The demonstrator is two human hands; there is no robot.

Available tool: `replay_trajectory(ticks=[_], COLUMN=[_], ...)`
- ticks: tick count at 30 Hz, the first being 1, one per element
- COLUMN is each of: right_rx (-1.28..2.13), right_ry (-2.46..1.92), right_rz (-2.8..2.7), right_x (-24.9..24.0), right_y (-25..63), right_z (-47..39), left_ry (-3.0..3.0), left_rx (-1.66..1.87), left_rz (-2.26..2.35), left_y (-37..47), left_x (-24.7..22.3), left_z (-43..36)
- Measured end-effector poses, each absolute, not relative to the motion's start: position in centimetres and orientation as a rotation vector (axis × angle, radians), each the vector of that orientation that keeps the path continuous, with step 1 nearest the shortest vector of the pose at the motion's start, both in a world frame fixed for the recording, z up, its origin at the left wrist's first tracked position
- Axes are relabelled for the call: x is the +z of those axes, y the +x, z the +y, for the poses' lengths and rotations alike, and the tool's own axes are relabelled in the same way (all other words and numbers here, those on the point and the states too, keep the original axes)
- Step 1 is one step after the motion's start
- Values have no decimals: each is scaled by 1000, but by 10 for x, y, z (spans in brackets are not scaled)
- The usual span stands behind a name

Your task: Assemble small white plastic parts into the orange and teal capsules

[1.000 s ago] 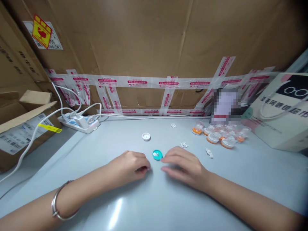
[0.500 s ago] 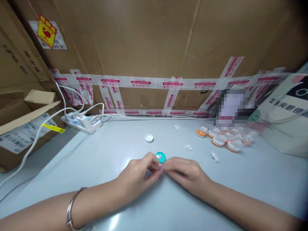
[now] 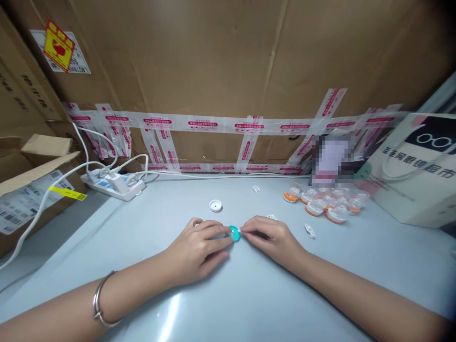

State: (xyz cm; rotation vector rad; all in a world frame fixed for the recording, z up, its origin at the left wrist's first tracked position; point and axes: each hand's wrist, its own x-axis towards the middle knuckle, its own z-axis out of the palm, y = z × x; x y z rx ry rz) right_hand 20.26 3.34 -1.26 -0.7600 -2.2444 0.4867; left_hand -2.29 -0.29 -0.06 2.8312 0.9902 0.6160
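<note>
Turquoise round plastic disc (image 3: 235, 235) lies on the pale-grey table (image 3: 149, 228); the left hand (image 3: 202, 248), palm down, fingers loosely spread, touches its left side, the right hand (image 3: 272, 237) pinches a tiny white piece (image 3: 240, 230) at its right edge, forearms (image 3: 335, 278) slanting inward

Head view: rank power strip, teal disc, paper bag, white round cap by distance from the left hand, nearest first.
From the left hand:
1. Teal disc: right at its fingertips.
2. White round cap: on the table, just beyond the hand.
3. Power strip: back left.
4. Paper bag: far right.
</note>
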Motion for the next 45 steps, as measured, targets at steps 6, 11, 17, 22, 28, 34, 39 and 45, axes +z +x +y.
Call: replay_trajectory(ticks=[6,11,17,22,28,34,39,45], right_rx=[263,111,28,-12,10,165,288,340], right_ry=[-623,-597,-586,-559,-564,-608,-630,-647], right_rz=[-2339,-2418,-2481,-2495,-2516,-2492,-2416,-2400], right_x=[-19,-20,-17,-16,-13,-14,-14,-17], right_y=[201,201,202,202,202,202,201,200], right_z=[36,37,36,35,34,35,35,36], left_ry=[2791,2797,2796,2798,2789,2792,2790,2795], left_rx=[574,554,552,556,568,579,580,589], left_rz=[1006,1009,1014,1014,1011,1009,1007,1014], left_y=[-22,-22,-23,-23,-22,-22,-22,-22], left_x=[2,4,4,4,5,5,5,5], left_z=[-4,-5,-5,-5,-5,-5,-5,-7])
